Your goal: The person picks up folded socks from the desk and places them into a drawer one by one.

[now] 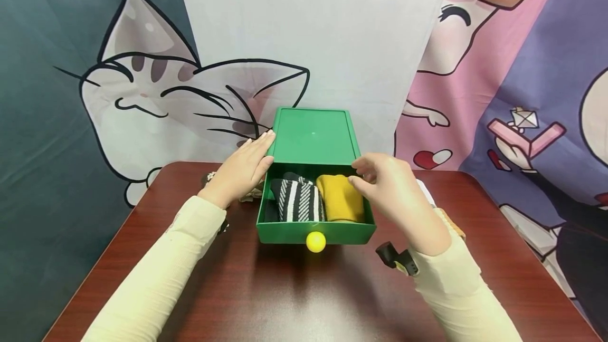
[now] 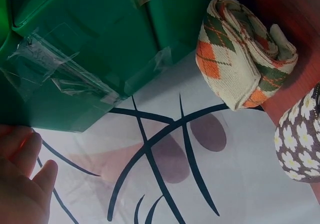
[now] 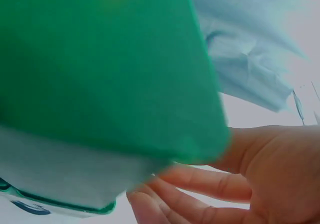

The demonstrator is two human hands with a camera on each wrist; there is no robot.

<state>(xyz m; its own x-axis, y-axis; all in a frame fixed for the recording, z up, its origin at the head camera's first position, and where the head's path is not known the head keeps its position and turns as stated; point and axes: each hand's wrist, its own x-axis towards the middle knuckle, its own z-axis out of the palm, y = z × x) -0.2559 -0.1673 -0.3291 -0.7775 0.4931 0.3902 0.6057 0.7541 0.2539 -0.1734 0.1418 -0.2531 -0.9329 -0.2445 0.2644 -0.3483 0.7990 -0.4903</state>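
A green box (image 1: pixel 313 136) stands at the back of the table with its drawer (image 1: pixel 339 233) pulled out, showing a yellow round knob (image 1: pixel 315 241). Inside lie a black-and-white patterned rolled sock (image 1: pixel 300 202) and, to its right, a mustard rolled sock (image 1: pixel 341 199). My left hand (image 1: pixel 242 168) rests along the box's left side, fingers straight. Over the drawer's right edge is my right hand (image 1: pixel 391 186), fingers loosely bent, thumb beside the mustard sock. In the right wrist view, a green wall (image 3: pixel 110 74) hides its thumb; the bent fingers (image 3: pixel 200 181) show no object between them.
Left of the box lie an argyle rolled sock (image 2: pixel 235 59) and a dark daisy-patterned sock (image 2: pixel 302 139). Clear tape (image 2: pixel 75 79) covers part of the box's green surface. A cartoon cloth (image 1: pixel 313 30) hangs behind the brown table (image 1: pixel 304 300). Something white and orange is partly hidden behind the right forearm.
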